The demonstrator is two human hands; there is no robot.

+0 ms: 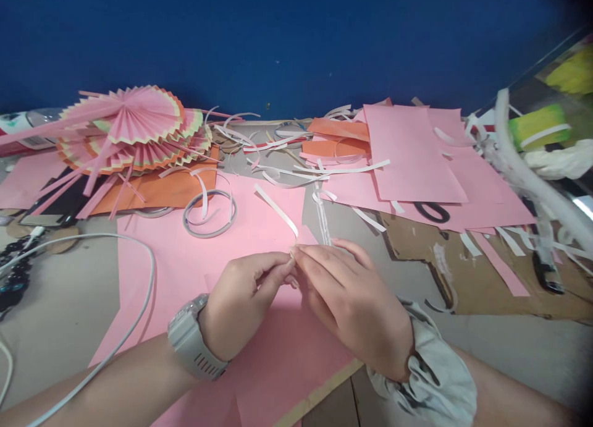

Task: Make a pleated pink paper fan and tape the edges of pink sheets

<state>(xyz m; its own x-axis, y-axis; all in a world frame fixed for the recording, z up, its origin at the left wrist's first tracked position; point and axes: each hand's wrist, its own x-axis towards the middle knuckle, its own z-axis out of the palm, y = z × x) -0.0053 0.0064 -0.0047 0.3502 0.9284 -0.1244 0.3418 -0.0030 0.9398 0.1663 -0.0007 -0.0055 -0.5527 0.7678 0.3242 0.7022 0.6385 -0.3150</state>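
A narrow white paper strip (278,212) rises up and to the left from between my fingertips, over large pink sheets (171,260). My left hand (250,300), with a grey watch on its wrist, pinches the strip's lower end between thumb and fingers. Against those fingertips my right hand (354,303) is closed, its fingers pressed together round the same end; a pale scrunchie (435,365) circles that wrist. Both hands touch at the fingertips, which hide the end of the strip.
Folded pink fans (132,121) and an orange sheet (162,189) lie back left, near a grey ring (185,222). White strips (296,178) and pink sheets (412,158) sit back right, with cardboard (491,279) below. A white cable (151,279) crosses the left side.
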